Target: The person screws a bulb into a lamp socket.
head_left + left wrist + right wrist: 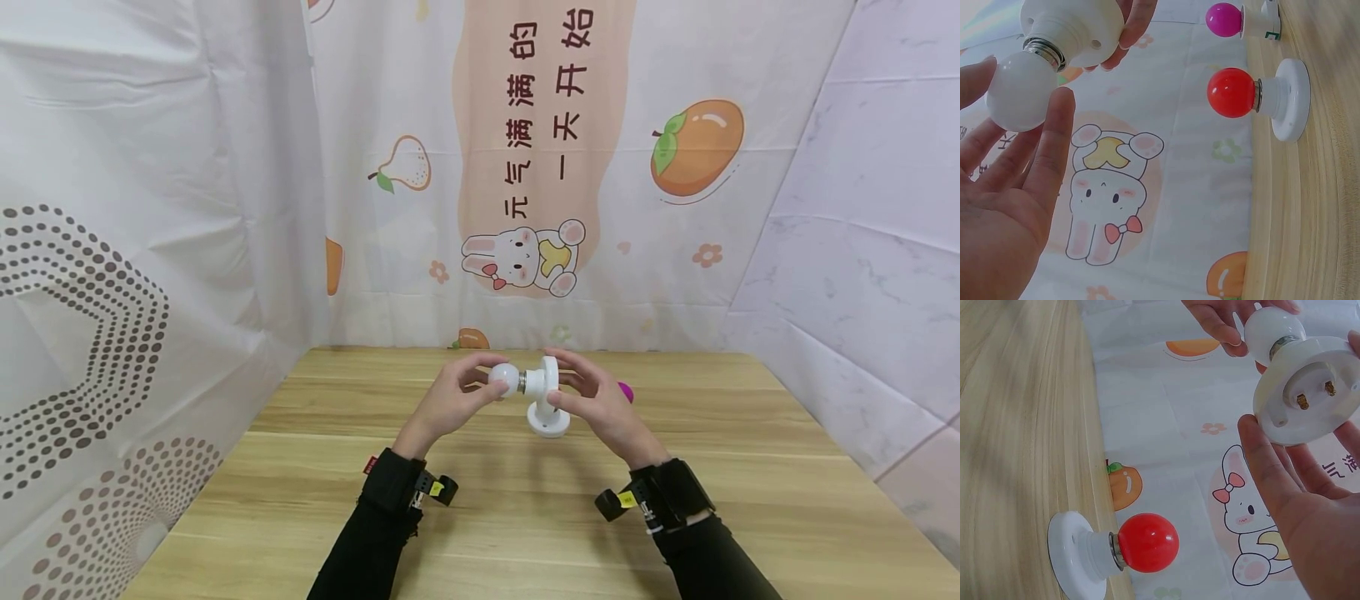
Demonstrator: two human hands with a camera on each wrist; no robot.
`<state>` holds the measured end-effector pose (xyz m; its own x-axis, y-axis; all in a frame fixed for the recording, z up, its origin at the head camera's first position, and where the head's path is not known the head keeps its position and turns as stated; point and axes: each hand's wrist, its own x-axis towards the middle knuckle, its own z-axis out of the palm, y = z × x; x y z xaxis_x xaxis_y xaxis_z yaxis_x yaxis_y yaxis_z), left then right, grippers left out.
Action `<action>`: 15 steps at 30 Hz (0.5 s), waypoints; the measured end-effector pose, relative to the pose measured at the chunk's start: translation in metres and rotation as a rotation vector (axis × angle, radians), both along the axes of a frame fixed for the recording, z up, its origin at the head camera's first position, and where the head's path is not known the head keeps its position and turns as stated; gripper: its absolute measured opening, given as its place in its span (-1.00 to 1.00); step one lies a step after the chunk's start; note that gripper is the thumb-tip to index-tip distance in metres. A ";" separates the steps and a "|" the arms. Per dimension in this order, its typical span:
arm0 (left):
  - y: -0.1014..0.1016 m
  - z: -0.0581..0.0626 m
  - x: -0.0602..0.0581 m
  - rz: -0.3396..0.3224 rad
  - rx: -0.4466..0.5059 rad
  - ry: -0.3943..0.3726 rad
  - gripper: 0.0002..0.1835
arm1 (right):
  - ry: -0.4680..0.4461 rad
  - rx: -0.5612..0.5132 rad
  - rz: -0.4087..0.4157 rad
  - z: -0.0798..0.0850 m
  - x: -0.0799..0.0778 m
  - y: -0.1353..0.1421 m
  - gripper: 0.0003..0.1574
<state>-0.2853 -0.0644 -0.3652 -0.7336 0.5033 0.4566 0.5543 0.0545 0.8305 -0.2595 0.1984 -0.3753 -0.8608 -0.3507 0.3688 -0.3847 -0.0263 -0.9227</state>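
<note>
A white round light bulb (pixel 504 380) is held between my left hand's (pixel 452 398) thumb and fingers, above the table. My right hand (pixel 606 408) grips the rim of a white lamp holder (pixel 1088 28) by its round base. Bulb and holder lie sideways in one line, and a strip of the bulb's metal screw cap (pixel 1044 53) shows at the socket mouth. In the right wrist view the holder's underside shows two brass contacts (pixel 1302 402). How deep the cap sits in the socket is hidden.
A red bulb (pixel 1149 542) in a white holder (pixel 1075 556) stands upright on the wooden table (pixel 315 467), just behind the hands. Farther right is a magenta bulb (pixel 1224 20) in another white holder (pixel 1252 22). A printed curtain (pixel 405 250) hangs at the table's back edge.
</note>
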 end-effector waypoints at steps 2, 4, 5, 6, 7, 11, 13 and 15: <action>0.000 0.001 0.000 0.005 -0.004 -0.002 -0.62 | 0.004 0.002 0.001 0.000 0.000 0.000 -0.23; 0.000 0.001 0.001 0.013 -0.007 -0.007 -0.62 | 0.008 0.006 0.000 0.000 0.000 0.000 -0.24; 0.000 0.001 0.001 0.017 -0.009 -0.010 -0.62 | 0.010 0.007 0.000 0.000 -0.001 0.000 -0.24; 0.001 0.001 0.001 0.021 -0.009 -0.013 -0.62 | 0.010 0.007 0.001 -0.001 -0.001 0.000 -0.24; 0.001 0.001 0.001 0.024 -0.008 -0.017 -0.63 | 0.009 0.006 0.002 0.000 -0.001 0.000 -0.24; 0.002 0.000 0.001 0.023 0.008 -0.026 -0.65 | 0.013 0.008 0.004 0.000 -0.001 0.000 -0.23; 0.003 0.000 0.000 0.021 0.015 -0.032 -0.65 | 0.014 0.008 0.006 0.000 -0.001 0.000 -0.22; 0.003 -0.001 0.000 0.026 0.016 -0.036 -0.66 | 0.016 0.008 0.008 0.000 0.000 0.000 -0.21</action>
<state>-0.2851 -0.0616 -0.3657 -0.7625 0.4765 0.4376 0.5225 0.0546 0.8509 -0.2597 0.1983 -0.3749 -0.8517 -0.3610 0.3798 -0.3994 -0.0221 -0.9165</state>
